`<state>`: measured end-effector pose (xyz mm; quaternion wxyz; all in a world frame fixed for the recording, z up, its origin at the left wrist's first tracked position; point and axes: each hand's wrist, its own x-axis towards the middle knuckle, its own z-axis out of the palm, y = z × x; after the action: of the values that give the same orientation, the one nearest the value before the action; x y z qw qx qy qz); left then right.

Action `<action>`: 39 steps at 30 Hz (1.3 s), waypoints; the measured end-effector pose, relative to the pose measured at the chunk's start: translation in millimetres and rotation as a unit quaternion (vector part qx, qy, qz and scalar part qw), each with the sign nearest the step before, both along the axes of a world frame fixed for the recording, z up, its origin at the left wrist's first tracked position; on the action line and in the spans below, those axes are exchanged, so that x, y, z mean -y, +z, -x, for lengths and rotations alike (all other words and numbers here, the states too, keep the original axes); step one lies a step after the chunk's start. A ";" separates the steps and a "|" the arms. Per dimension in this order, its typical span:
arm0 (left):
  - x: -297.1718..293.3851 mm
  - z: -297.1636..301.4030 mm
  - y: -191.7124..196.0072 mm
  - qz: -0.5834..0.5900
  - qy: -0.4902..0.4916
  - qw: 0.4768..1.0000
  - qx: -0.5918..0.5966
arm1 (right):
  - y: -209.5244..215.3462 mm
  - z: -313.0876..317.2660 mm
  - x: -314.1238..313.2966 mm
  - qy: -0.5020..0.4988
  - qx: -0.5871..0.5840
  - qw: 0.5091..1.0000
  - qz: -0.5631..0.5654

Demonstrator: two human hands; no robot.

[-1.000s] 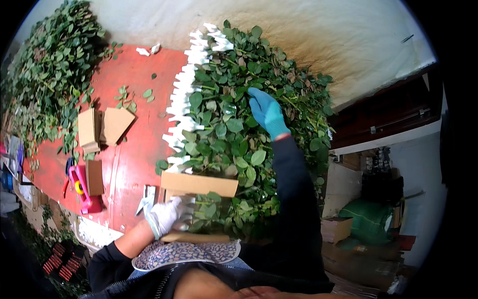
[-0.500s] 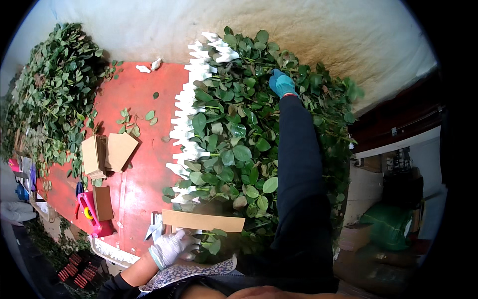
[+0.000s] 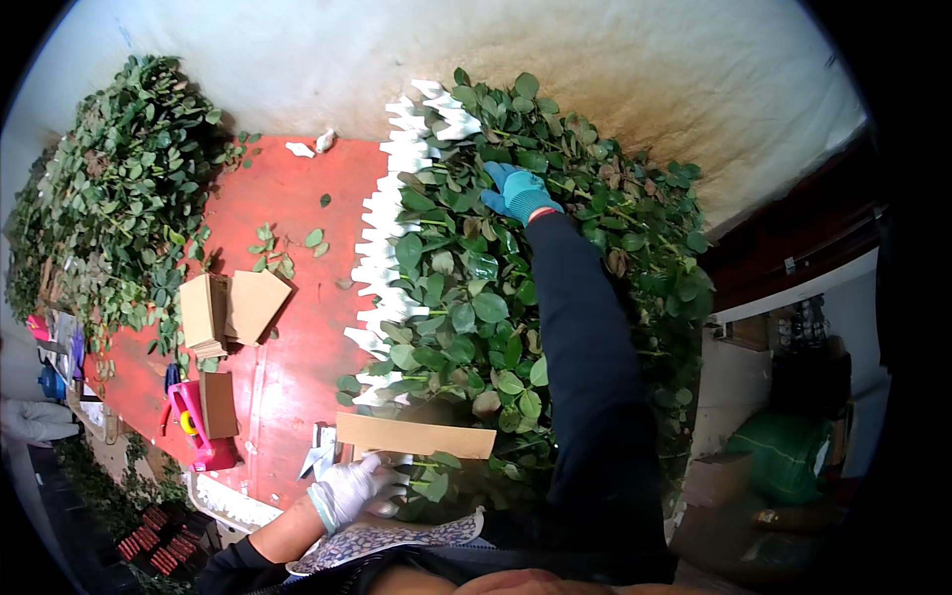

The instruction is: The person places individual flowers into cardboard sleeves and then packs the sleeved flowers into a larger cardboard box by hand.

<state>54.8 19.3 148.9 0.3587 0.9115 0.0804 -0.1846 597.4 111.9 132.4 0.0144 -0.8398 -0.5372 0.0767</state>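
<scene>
Red tabletop [image 3: 288,367] under a stained pale wall. Our right hand [image 3: 518,190], blue glove, sits far out on the leafy stem heap [image 3: 496,307], fingers together and curled into the foliage. Our left hand [image 3: 347,488], white glove, fingers closed on the near end of a flat cardboard strip [image 3: 416,436] lying across the stems. White wrapped heads [image 3: 387,258] line the heap's left edge; cardboard stacks [image 3: 223,307] lie further left.

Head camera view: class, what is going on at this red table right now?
A person stands at a red table. The right hand, in a blue glove, reaches far into a big heap of leafy green stems edged with white wrappers. The left hand, in a white glove, rests at the end of a brown cardboard strip. Cardboard pieces and a pink tool lie to the left.
</scene>
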 end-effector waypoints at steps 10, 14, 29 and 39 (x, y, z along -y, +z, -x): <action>-1.8 4.0 -1.4 0.028 0.011 0.999 0.045 | 12.2 11.8 -4.0 -0.023 0.030 0.993 0.115; 1.8 9.8 -17.2 0.387 0.239 0.886 -0.091 | 0.4 9.6 18.0 0.018 0.012 1.000 0.007; -3.2 14.4 -27.6 0.100 0.044 0.991 0.077 | 260.9 58.1 229.1 0.038 -0.200 0.632 -0.748; 2.6 10.8 -13.3 0.333 0.127 0.934 -0.028 | 330.1 128.2 359.8 0.039 -0.282 0.606 -0.742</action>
<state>44.0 16.7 135.6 0.6594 0.7166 0.1393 -0.1795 469.2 -247.9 462.5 0.7808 -0.4560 -0.4115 -0.1145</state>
